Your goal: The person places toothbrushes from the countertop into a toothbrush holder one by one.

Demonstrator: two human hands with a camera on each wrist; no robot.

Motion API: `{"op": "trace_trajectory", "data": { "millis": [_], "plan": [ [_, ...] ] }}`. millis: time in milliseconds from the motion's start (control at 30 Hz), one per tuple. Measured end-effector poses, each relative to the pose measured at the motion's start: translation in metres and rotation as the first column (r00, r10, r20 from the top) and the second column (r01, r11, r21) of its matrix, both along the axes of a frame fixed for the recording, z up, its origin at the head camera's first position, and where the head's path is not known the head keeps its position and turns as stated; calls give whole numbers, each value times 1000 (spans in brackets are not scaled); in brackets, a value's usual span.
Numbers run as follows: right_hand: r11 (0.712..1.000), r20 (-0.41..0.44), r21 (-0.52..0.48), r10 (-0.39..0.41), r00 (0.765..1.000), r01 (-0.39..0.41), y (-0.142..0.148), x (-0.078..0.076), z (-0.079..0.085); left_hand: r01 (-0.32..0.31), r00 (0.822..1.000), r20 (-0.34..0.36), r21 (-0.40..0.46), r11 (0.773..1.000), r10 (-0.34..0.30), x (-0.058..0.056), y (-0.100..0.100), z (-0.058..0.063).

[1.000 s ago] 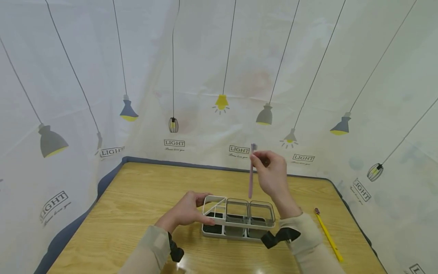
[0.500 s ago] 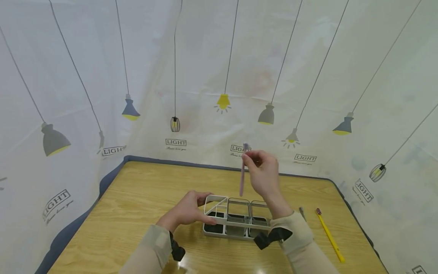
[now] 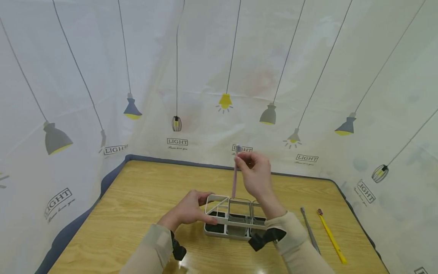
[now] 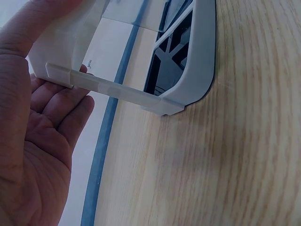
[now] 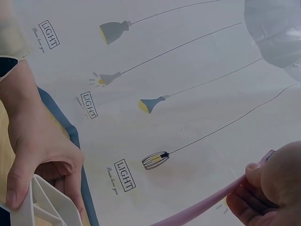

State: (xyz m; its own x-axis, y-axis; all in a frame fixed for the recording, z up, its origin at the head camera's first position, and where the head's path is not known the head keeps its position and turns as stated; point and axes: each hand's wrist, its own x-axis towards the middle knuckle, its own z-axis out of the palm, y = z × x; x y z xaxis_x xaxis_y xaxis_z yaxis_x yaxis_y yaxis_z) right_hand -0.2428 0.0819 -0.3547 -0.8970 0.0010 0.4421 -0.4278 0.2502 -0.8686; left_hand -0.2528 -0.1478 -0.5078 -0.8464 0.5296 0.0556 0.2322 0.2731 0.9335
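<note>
While the left hand (image 3: pixel 186 210) clasps the white two-tier holder (image 4: pixel 201 56) at the left end of its upper tier, thumb in front, fingers behind, the right hand (image 3: pixel 258 177) holds up a pink toothbrush (image 3: pixel 235 178). Right grip: thumb and fingers pinched together on it, just below the head. Brush near upright, head up, lower end by the upper tier's back rim; can't tell if touching. Holder stands on wooden worktop (image 3: pixel 154 179). Grey toothbrush (image 3: pixel 310 230) and yellow toothbrush (image 3: pixel 331 236) lie apart at right. Behind: pale sheet (image 3: pixel 202 57) printed with hanging lamps.
</note>
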Motion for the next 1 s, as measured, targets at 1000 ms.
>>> {"op": "trace_trajectory", "data": {
  "millis": [1000],
  "plan": [
    [997, 66, 38, 61, 996, -64, -20, 5, -33, -5, 1000, -14, -27, 1000, 4, -1, -1, -1]
  ]
}}
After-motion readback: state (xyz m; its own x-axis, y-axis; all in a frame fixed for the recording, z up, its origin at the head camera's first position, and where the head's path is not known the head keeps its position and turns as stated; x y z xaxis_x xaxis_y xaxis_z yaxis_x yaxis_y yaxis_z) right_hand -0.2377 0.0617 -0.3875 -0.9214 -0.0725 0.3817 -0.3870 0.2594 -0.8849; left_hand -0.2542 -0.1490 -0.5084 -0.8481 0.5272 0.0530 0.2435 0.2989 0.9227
